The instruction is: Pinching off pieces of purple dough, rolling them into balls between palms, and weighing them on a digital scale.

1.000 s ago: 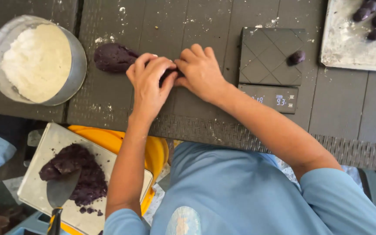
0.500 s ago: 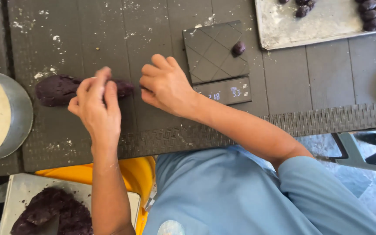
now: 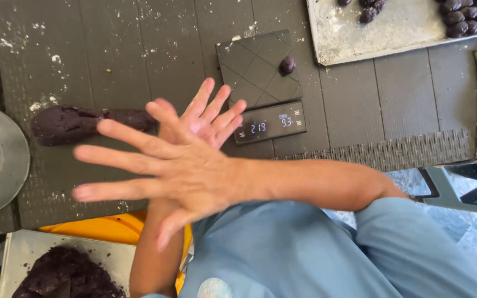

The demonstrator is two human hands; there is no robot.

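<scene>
Dark slatted tabletop [image 3: 111,49], dusted here and there with white flour, fills the view from above. Over it, a person in a light blue shirt crosses both forearms, palms pressed one over the other. The right hand [image 3: 178,171] lies on top with fingers spread wide and pointing left, its grip fully open and holding nothing. The left hand [image 3: 208,118] sits beneath it, fingers fanned up toward the right, likewise open and empty. Just beside the hands, to the left, a log of dark purple dough [image 3: 81,122] lies lengthwise on the tabletop, its right end near the crossed hands; whether a finger touches it cannot be told. A black digital scale [image 3: 258,72] sits just behind the hands, its display lit, with one small dark dough ball [image 3: 287,65] on its platform. At the far edge, a metal tray [image 3: 382,33] carries more dark dough balls [image 3: 467,16]. A round metal bowl [image 3: 15,160] of white flour sits at the left edge. Lower left, a pale board [image 3: 111,259] bears a crumbly dark dough heap [image 3: 62,273].
</scene>
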